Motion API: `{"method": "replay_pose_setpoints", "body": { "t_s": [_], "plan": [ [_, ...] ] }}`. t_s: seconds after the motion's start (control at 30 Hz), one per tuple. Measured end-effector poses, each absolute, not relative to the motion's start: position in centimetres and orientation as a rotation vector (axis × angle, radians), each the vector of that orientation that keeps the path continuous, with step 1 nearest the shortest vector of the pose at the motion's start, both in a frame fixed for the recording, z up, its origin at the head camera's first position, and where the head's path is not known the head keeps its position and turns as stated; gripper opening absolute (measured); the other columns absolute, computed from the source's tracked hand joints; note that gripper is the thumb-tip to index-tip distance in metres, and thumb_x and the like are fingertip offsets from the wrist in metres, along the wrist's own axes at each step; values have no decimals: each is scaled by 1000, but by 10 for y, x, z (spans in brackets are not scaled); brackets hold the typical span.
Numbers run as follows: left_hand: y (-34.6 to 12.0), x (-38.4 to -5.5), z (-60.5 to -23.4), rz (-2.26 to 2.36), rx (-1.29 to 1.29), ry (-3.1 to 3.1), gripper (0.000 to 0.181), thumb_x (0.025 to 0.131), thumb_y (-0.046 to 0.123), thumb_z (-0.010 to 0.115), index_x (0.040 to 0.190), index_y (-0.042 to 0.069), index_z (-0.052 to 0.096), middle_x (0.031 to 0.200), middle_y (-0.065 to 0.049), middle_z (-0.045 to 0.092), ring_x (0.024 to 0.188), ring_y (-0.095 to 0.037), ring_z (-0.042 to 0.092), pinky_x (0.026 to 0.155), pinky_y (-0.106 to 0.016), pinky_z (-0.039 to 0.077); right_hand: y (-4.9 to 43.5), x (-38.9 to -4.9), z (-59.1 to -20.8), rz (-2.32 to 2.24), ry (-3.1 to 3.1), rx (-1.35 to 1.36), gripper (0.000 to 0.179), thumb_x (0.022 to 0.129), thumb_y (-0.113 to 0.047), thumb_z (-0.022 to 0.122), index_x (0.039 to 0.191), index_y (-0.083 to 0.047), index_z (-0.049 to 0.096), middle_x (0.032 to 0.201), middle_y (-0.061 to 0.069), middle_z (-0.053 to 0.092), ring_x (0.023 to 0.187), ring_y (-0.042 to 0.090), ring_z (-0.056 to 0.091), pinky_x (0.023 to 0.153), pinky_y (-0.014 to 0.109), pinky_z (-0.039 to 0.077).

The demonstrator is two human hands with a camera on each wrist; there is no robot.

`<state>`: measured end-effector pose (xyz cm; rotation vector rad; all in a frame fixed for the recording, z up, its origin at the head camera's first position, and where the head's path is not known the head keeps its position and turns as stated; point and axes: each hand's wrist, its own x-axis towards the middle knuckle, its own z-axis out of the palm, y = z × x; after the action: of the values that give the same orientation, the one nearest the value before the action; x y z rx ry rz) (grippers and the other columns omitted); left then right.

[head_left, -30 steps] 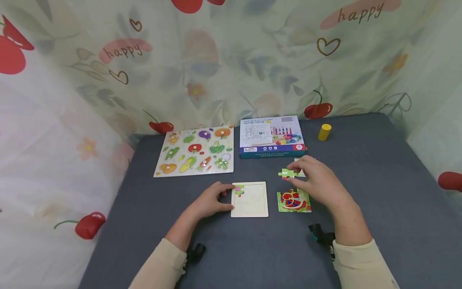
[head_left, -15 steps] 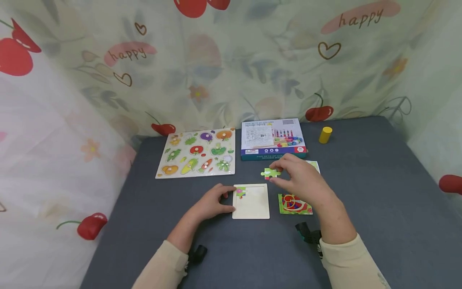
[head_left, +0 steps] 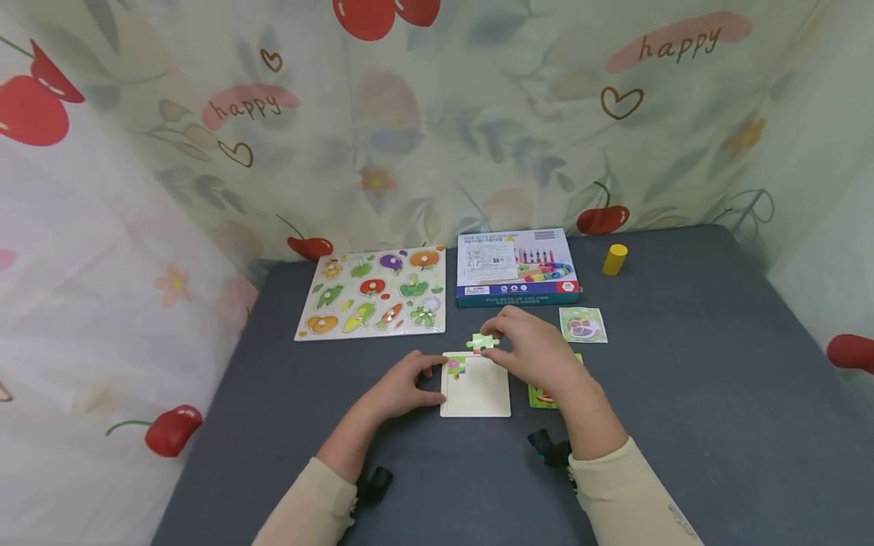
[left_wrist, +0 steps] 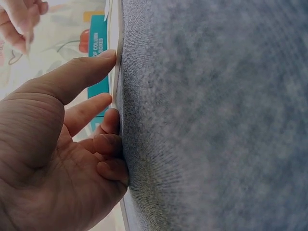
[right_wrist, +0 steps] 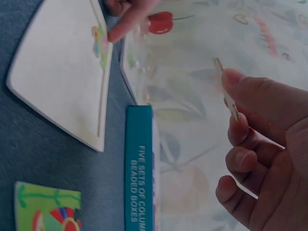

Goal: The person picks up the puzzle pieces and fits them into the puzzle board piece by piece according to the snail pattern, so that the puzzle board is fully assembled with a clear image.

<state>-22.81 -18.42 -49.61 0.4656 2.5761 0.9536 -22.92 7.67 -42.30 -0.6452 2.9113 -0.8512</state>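
In the head view, a pale square wooden puzzle tray (head_left: 478,393) lies on the table. One green piece with a pink spot (head_left: 456,367) sits in its upper left corner. My left hand (head_left: 403,387) rests beside the tray, index finger and thumb touching its left side, the other fingers curled under. My right hand (head_left: 536,350) pinches a green jigsaw puzzle piece (head_left: 482,343) between thumb and fingers, above the tray's far edge. The right wrist view shows that puzzle piece (right_wrist: 229,102) edge-on, raised off the tray. Partly under my right forearm lie other green-and-red puzzle pieces (head_left: 543,398).
Farther back are a vegetable peg board (head_left: 369,296) at left and a beaded-boxes carton (head_left: 517,265) beside it. A yellow cylinder (head_left: 615,259) stands at the back right. A small picture card (head_left: 583,325) lies right of my right hand. A printed curtain hangs behind.
My right hand has carried the green puzzle piece leftward from near the picture card to the tray's far edge, uncovering the card. The left hand stays at the tray's left side.
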Motion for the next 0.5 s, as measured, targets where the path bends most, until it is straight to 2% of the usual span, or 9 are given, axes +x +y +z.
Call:
{"method": "replay_pose_setpoints", "body": {
  "t_s": [0.2, 0.5],
  "plan": [
    [-184, -227, -495, 963, 460, 2574, 61, 88, 25, 83, 143, 14, 61, 101, -6, 49, 88, -21, 47, 73, -37, 39, 68, -234, -436, -827, 2869, -592, 31, 89, -29, 83, 116, -16, 76, 102, -2, 60, 92, 17, 58, 79, 35, 52],
    [-184, -226, -495, 970, 464, 2579, 60, 89, 25, 83, 144, 15, 60, 102, -5, 49, 88, -20, 47, 74, -37, 39, 61, -241, -457, -842, 2829, -560, 26, 90, -27, 82, 112, -16, 77, 99, 1, 61, 88, 17, 55, 79, 37, 49]
  ]
}}
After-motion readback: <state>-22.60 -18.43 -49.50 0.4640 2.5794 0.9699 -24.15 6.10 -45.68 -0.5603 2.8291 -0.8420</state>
